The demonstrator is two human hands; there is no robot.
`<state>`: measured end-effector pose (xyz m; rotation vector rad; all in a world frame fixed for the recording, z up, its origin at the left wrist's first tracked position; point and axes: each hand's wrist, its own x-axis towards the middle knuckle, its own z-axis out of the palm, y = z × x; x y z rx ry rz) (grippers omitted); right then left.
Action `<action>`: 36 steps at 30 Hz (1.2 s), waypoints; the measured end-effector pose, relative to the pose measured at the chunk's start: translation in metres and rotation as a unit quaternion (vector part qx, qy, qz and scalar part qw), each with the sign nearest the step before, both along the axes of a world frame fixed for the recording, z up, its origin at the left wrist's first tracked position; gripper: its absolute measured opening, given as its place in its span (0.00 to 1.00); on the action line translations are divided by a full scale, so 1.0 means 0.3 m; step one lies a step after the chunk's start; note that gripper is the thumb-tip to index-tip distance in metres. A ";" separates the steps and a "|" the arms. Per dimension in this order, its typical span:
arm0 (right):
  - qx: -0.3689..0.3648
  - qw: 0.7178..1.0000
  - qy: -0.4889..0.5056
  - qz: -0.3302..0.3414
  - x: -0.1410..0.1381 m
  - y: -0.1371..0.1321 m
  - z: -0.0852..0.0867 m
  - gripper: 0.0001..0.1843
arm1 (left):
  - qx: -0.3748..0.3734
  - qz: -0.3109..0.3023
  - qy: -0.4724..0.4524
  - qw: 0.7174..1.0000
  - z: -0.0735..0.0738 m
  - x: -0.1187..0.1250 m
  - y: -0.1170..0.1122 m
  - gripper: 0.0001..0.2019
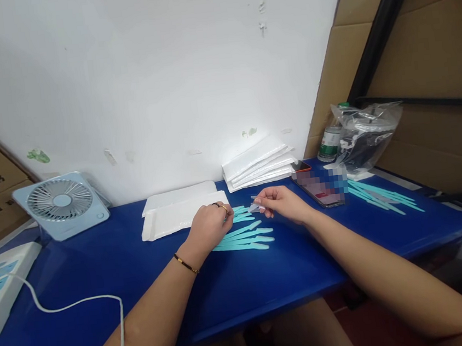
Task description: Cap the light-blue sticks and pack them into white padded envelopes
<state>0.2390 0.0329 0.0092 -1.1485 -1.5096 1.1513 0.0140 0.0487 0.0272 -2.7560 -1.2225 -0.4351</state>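
Observation:
My left hand (211,224) is closed, its fingers curled round the handles of several turquoise eyebrow razors (242,215) whose heads point right. Below it, more turquoise razors (246,241) lie fanned out on the table, their handle ends partly hidden by that hand. Just to the right, my right hand (279,203) pinches small clear plastic blade caps (255,207) between thumb and fingers, close to the razor heads. How many caps it holds is hard to make out.
White padded mailers (181,214) lie behind my left hand, with another stack (257,164) by the wall. At right are a phone (317,188), more razors (382,195), a bottle (329,143) and a plastic bag (365,137). A fan (61,204) and power strip (7,284) stand left.

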 end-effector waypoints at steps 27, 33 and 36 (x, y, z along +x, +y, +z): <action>0.006 0.987 -0.161 -0.006 0.030 0.007 0.003 0.14 | 0.087 -0.128 0.022 0.988 -0.001 0.018 -0.032 0.11; 0.192 0.884 -0.425 -0.030 0.047 0.048 -0.055 0.08 | -0.012 -0.021 0.039 0.999 -0.012 -0.021 0.013 0.11; 0.205 0.852 -0.480 -0.032 0.026 0.044 -0.061 0.06 | -0.050 0.020 0.051 0.997 -0.027 -0.030 0.031 0.08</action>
